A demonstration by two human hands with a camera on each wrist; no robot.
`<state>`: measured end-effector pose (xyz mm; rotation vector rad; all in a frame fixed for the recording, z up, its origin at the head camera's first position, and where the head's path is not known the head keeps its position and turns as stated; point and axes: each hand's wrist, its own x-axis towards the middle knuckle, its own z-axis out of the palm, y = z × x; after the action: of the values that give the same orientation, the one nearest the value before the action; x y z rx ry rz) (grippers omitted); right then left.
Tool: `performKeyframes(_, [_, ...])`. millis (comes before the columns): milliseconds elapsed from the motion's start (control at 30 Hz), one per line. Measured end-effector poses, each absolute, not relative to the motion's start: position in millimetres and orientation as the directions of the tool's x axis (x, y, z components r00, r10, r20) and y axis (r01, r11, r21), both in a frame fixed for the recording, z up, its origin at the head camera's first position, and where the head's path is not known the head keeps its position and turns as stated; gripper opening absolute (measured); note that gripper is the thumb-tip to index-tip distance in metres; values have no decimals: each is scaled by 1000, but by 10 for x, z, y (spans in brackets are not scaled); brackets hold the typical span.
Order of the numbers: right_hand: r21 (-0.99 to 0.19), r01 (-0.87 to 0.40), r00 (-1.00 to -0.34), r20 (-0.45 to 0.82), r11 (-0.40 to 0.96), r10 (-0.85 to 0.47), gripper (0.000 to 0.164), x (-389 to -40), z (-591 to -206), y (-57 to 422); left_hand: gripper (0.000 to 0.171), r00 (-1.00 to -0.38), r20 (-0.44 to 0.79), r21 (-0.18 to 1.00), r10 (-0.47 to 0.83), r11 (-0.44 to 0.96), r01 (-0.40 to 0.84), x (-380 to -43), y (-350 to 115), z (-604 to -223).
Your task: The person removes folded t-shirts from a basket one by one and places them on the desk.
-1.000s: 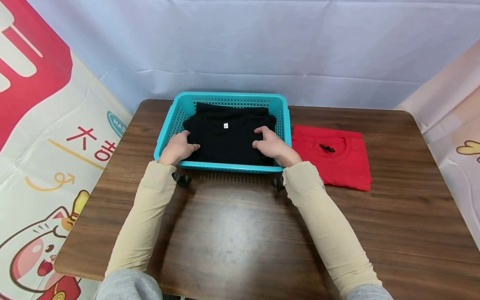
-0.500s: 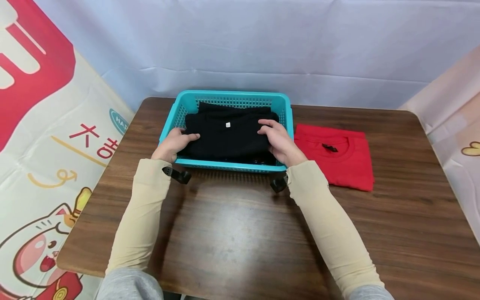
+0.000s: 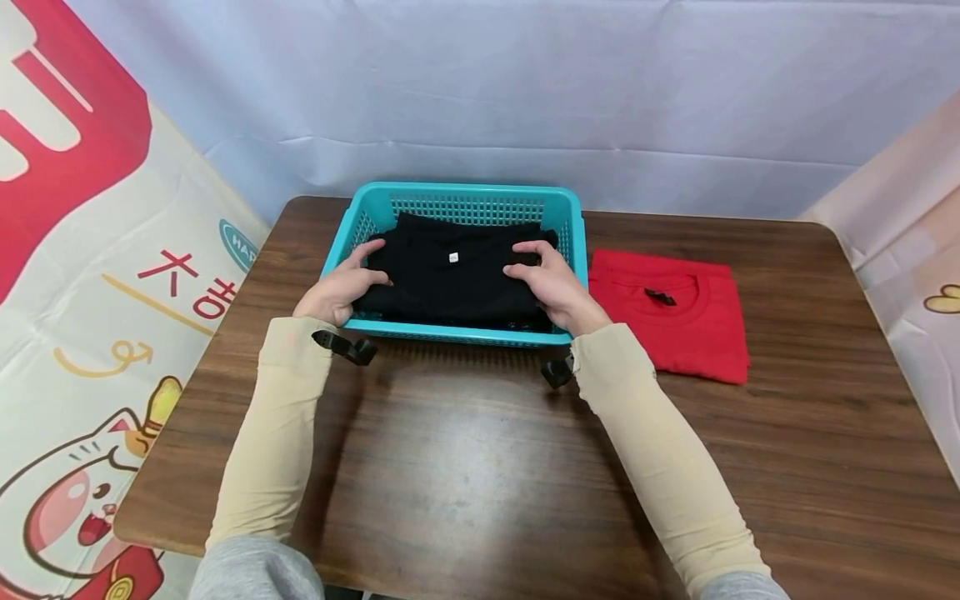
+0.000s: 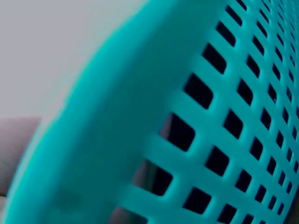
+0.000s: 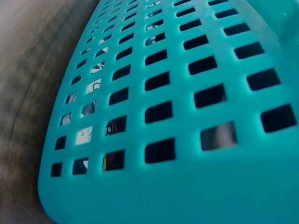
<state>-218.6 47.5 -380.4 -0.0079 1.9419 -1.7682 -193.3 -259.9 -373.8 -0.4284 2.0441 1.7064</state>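
A black folded T-shirt (image 3: 457,287) with a small white neck tag lies in a turquoise plastic basket (image 3: 472,335). At the shirt's left side, my left hand (image 3: 341,287) grips the edge, thumb and index finger on the black cloth, the other fingers mostly hidden. My right hand (image 3: 558,287) holds the right side, thumb and index finger bent over the fabric. The left wrist view is filled by the basket's perforated wall (image 4: 187,154). In the right wrist view, the basket wall (image 5: 182,186) shows dark and patterned contents through its holes.
A red folded T-shirt (image 3: 682,333) with a dark neck label lies right of the basket on the brown wooden table (image 3: 465,467). A pale curtain (image 3: 480,92) hangs behind the table, and a printed banner (image 3: 67,333) stands along its left side.
The black T-shirt shifted slightly within the basket, lifting a little at its front edge and then sinking toward me. My left hand moved slightly left; the right moved out and back in.
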Motion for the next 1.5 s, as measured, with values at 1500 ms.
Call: performKeyframes(1500, [-891, 295, -817, -423, 345, -393, 48, -2160, -3794, 444, 52, -816, -554, 788, 165, 421, -449, -1918, -2701, -3720])
